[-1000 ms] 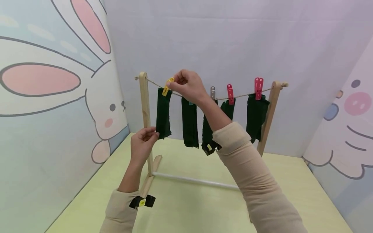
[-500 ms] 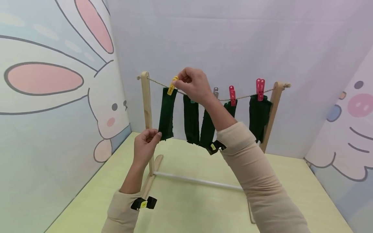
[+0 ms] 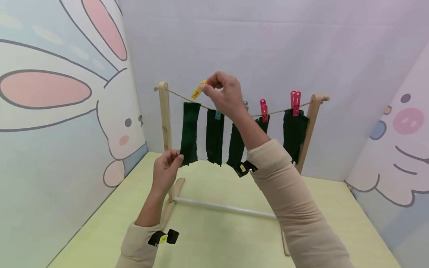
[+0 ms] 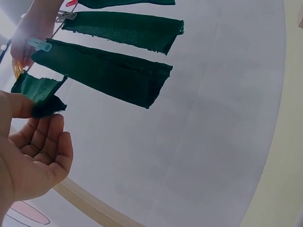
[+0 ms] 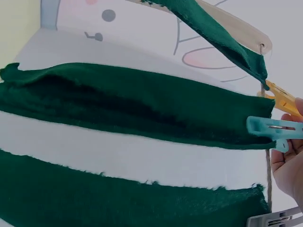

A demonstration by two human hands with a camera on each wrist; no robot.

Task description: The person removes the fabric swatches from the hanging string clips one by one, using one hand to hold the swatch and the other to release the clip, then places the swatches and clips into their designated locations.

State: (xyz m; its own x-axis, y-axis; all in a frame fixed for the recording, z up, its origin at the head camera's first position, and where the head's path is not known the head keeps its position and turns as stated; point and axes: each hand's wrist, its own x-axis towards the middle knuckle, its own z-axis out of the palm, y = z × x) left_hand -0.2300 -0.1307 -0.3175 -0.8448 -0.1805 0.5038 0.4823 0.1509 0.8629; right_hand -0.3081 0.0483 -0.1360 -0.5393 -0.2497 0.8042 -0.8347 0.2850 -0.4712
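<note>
My right hand (image 3: 227,93) pinches a yellow clothespin (image 3: 199,91) by its handle end, just above the rope (image 3: 181,96). Below it, the leftmost dark green cloth strip (image 3: 190,130) hangs at the rope, and no clothespin shows on its top edge in the head view. With thumb and fingers, my left hand (image 3: 165,169) pinches this strip's lower left corner. The left wrist view shows the thumb over the folded end of the cloth (image 4: 40,90). From the right wrist, the tip of the yellow clothespin (image 5: 281,98) appears close to the strip's top corner (image 5: 258,71).
Several more green strips hang to the right, held by a teal clothespin (image 3: 218,114), a grey clothespin (image 5: 274,219) and red clothespins (image 3: 295,103). The rope runs between two wooden posts (image 3: 165,119), with a white rod (image 3: 224,208) low between them. Cartoon-printed walls (image 3: 67,167) flank the table (image 3: 214,238).
My right hand has risen and moved slightly right with the yellow clothespin, which has come off the leftmost strip's top edge. My left hand keeps its pinch on the strip's lower corner.
</note>
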